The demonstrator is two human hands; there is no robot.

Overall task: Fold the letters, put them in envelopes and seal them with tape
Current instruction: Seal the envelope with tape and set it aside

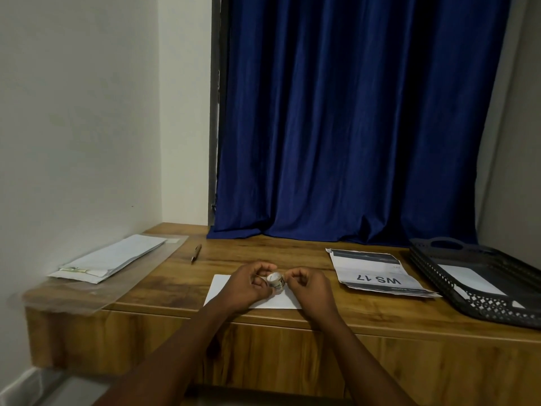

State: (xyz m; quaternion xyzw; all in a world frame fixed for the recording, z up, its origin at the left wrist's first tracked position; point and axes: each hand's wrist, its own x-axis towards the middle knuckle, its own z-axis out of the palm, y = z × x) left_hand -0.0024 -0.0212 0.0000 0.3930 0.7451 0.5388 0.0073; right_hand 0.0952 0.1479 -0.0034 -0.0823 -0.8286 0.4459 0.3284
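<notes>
A small roll of tape [275, 280] is held above a white envelope [222, 288] that lies flat near the front edge of the wooden table [164, 285]. My left hand [251, 284] grips the roll from the left with curled fingers. My right hand [310, 284] is beside it on the right, thumb and fingertips pinched at the roll's edge. Whether a strip of tape is pulled out is too small to tell. Both hands cover the middle of the envelope.
A stack of white envelopes [114, 257] lies on a clear plastic sleeve [87, 291] at the left. A pen [196, 253] lies behind it. Papers marked "WS 17" [377, 276] sit at the right, beside a black tray [497, 306] holding white paper. A blue curtain [351, 127] hangs behind.
</notes>
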